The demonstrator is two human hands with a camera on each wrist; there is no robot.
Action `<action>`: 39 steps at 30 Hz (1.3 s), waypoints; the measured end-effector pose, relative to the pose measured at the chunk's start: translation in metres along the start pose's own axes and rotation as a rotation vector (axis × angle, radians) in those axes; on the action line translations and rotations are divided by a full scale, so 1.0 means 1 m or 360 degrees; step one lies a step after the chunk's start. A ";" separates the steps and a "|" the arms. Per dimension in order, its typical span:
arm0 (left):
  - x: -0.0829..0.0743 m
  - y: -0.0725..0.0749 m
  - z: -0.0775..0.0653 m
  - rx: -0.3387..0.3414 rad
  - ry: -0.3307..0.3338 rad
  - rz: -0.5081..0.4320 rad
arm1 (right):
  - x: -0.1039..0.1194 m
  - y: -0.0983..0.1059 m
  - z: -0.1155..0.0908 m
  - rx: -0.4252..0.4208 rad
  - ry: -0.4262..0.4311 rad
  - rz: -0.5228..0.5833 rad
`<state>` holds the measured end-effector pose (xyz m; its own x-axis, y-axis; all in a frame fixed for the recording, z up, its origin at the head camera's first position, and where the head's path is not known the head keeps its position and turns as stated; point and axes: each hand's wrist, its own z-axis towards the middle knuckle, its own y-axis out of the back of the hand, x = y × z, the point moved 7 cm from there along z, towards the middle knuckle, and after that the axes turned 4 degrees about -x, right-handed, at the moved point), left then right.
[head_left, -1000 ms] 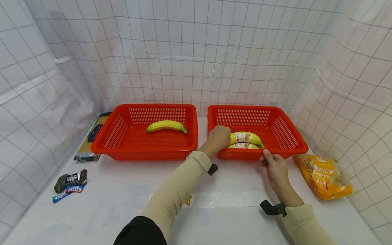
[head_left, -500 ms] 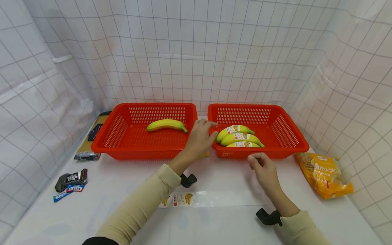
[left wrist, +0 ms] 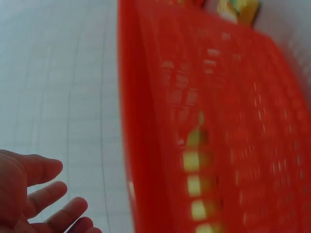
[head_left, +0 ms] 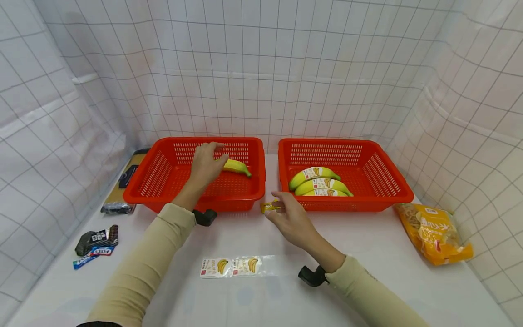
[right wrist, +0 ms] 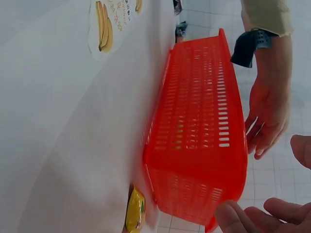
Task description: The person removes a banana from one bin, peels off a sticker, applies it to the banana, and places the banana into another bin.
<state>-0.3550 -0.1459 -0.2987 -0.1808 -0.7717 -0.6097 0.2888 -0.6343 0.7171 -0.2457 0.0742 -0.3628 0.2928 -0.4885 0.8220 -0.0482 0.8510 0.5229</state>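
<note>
My left hand hovers over the left red basket, its fingers loosely bent and nothing in them. Partly hidden behind that hand lies a plain banana in the basket. In the left wrist view the banana shows through the basket's slots. My right hand is in the air between the two baskets, with thumb and fingers spread apart. Overlapping its fingertips in the head view is a small yellow packet on the table. Three labelled bananas lie in the right red basket.
A clear strip with two banana-print stickers lies on the table in front. An orange snack bag is at the right. At the left are a gold-and-black pack, a dark snack packet and small blue and red wrappers.
My left hand has let go of a labelled banana in the right basket and moved left over the other basket. My right hand has left the right basket's front rim and shifted left.
</note>
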 end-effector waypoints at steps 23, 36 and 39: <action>0.075 -0.017 0.016 0.0240 0.0310 0.0274 | -0.001 -0.039 0.061 -0.0192 0.0057 -0.0298; 0.080 -0.016 0.011 0.0295 0.0432 0.0209 | 0.004 -0.039 0.046 -0.0254 0.0241 -0.0429; 0.087 -0.020 0.007 0.0319 0.0502 0.0141 | 0.004 -0.040 0.043 -0.0276 0.0284 -0.0433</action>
<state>-0.3834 -0.2006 -0.3637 0.1441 -0.7914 -0.5941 0.0954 -0.5865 0.8043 -0.2833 0.0299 -0.3712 0.4351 -0.6734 0.5977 0.2126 0.7219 0.6586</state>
